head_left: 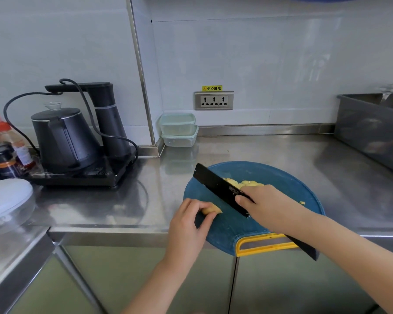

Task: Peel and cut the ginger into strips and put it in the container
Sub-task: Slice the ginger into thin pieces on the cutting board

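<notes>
Left hand (188, 223) pinches peeled ginger chunk (212, 209) at cutting board's (281, 177) 8 o'clock; right hand (267, 206) grips black knife (218, 188) beside it. Looks mid-slicing, slices (247, 183) heaped at 12 o'clock; next cut wants chunk steadied, blade squared.

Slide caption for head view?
Left hand pinches ginger piece on blue board; right hand holds black knife beside it.

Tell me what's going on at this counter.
A person is cutting ginger on a round blue cutting board on the steel counter. The left hand pinches a pale yellow ginger chunk; the right hand grips a black knife beside it. Cut pieces lie piled behind the blade. Two stacked clear lidded containers wait by the wall.
</notes>
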